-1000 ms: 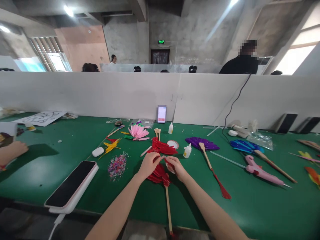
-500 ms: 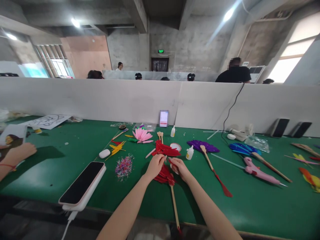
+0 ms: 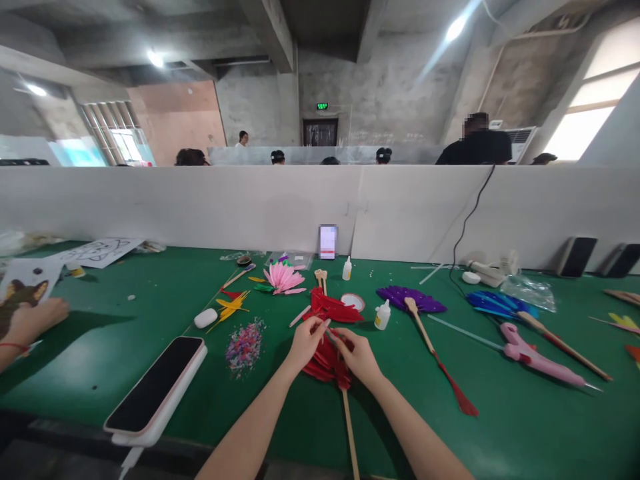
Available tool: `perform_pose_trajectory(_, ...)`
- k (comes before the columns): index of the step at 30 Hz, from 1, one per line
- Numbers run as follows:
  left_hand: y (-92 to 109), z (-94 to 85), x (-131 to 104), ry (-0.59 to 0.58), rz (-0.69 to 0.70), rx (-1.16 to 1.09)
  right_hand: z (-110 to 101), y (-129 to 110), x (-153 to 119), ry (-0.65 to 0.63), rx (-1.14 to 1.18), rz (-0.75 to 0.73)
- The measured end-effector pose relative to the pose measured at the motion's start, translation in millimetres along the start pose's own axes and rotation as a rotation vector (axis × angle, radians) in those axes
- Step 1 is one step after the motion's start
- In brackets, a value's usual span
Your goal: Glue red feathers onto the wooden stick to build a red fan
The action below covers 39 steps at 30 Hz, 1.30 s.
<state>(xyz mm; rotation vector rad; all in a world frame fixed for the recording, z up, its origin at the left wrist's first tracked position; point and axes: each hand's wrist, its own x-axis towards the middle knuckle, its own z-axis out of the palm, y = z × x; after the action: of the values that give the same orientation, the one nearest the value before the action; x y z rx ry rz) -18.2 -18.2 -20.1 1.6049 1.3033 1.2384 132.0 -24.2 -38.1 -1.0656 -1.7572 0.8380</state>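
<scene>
My left hand and my right hand meet above a red feather fan, whose wooden handle points toward me. The fingertips of both are pinched close together, and what lies between them is too small to make out. Just beyond them lies a second red fan beside a round white lid. A small glue bottle stands to the right of my right hand. Left of my left hand is a pile of colourful bits.
A phone lies near the front left edge. Purple and blue fans and a pink glue gun are at the right. A person's hand rests at the far left. A white partition borders the table.
The hands have drawn closer together over the near red fan, the right one moving left. The view has shifted slightly, so the table things appear a little displaced.
</scene>
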Motion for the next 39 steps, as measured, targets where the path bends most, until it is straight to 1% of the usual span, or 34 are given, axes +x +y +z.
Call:
perform_pose_trajectory(2, 1, -0.6, -2, 0.022, -0.015, 0.002, -2, -4, -2, -0.016, -0.120, -0.066)
perform_pose_trajectory(5, 4, -1.3, -3, 0.036, -0.049, -0.005, -4, -7, -4, 0.020, -0.249, -0.143)
perform_pose_trajectory(10, 8, -2.4, -4, 0.013, -0.141, -0.127, -3, -4, -5, 0.066, -0.386, -0.206)
perform_pose_trajectory(13, 10, -3.1, -4, 0.007, -0.176, -0.181, -3, -4, -4, 0.074, -0.395, -0.225)
perform_pose_trajectory(19, 15, -5.7, -4, -0.025, -0.200, -0.234, -7, -10, -5, 0.075, -0.435, -0.224)
perform_pose_trajectory(24, 21, -8.1, -5, -0.045, -0.227, -0.224, -12, -14, -6, 0.042, -0.522, -0.265)
perform_pose_trajectory(28, 18, -8.3, -5, -0.075, -0.268, -0.223, -13, -15, -7, 0.012, -0.565, -0.252)
perform_pose_trajectory(31, 14, -8.8, -5, -0.085, -0.289, -0.269, -12, -16, -8, 0.000, -0.546, -0.232)
perform_pose_trajectory(34, 13, -8.8, -5, -0.071, -0.287, -0.302, -11, -17, -9, 0.000, -0.479, -0.220)
perform_pose_trajectory(39, 14, -4.7, -7, -0.027, -0.254, -0.264, -9, -16, -9, 0.001, -0.429, -0.205)
